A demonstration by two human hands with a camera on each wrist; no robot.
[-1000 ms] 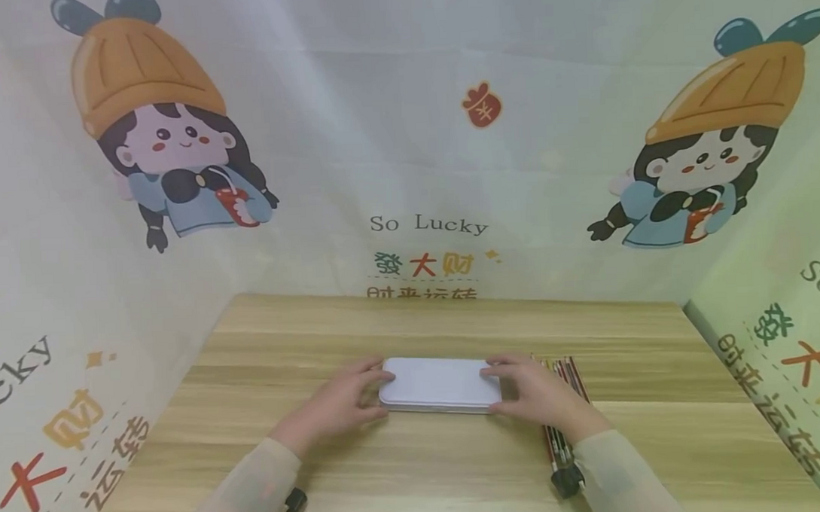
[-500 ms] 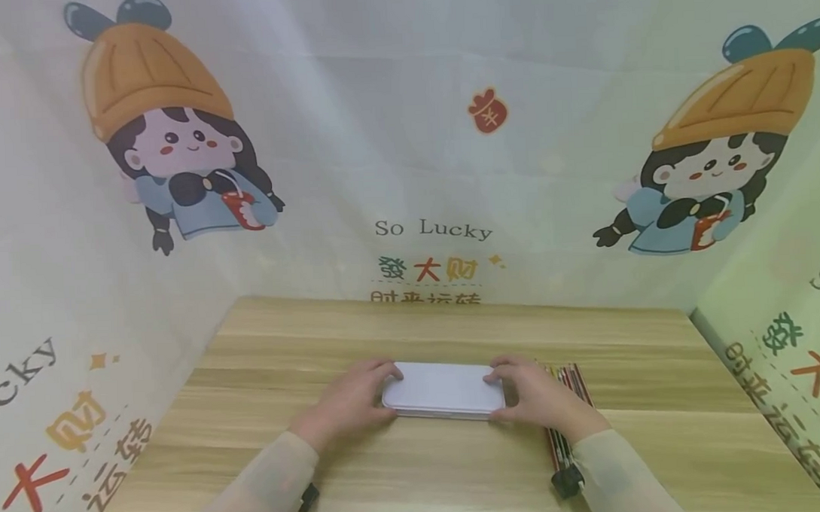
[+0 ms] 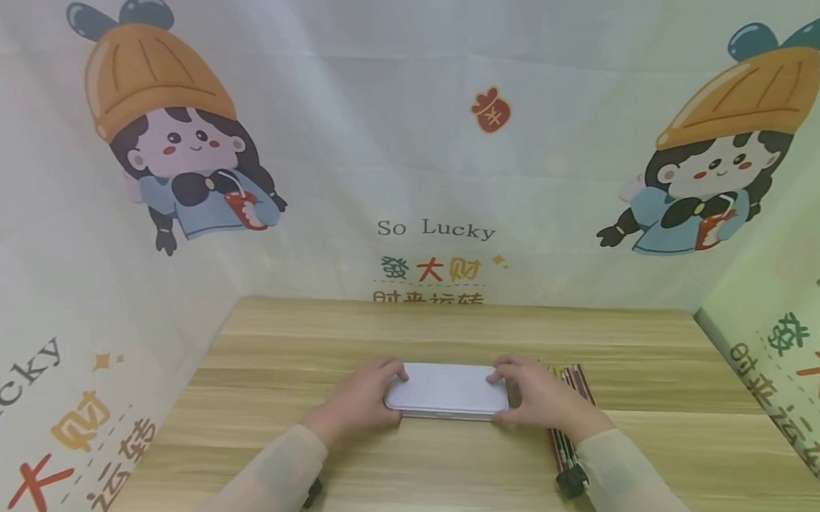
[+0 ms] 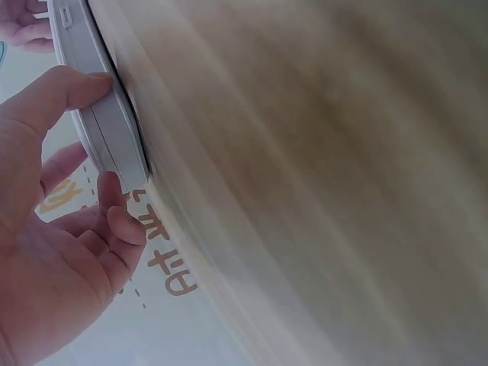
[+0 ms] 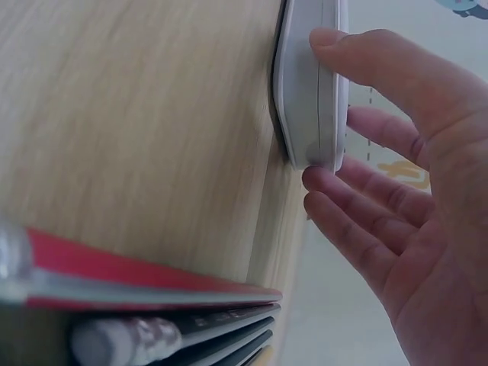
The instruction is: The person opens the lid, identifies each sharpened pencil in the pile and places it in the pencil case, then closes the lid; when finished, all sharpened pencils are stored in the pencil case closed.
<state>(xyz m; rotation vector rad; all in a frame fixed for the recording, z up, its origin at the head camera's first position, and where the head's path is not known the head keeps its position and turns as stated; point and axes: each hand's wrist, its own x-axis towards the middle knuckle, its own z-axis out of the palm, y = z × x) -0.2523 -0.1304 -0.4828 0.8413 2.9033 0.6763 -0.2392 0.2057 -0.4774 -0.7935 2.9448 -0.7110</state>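
Note:
A flat white pencil case (image 3: 447, 387) with rounded corners lies lid up on the wooden table, between both hands. My left hand (image 3: 362, 397) grips its left end. In the left wrist view, the thumb (image 4: 90, 90) presses the near side wall while the other fingers curl around the end. The right end is held by my right hand (image 3: 538, 393), its index finger reaching onto the lid. Seen from the right wrist, that thumb (image 5: 329, 47) lies on the near side wall across the lid seam, and the other fingers are around the end and far side.
Several pencils (image 3: 559, 441) lie in a row to the right, partly under my right forearm. Eraser ends show on a pencil (image 5: 126, 339) in the right wrist view. Printed cloth (image 3: 326, 176) walls in the table (image 3: 458, 473) at the back and sides.
My left hand has moved right, in against the case's left end. My right hand keeps its hold. The head view has shifted slightly; the pencils lie as before.

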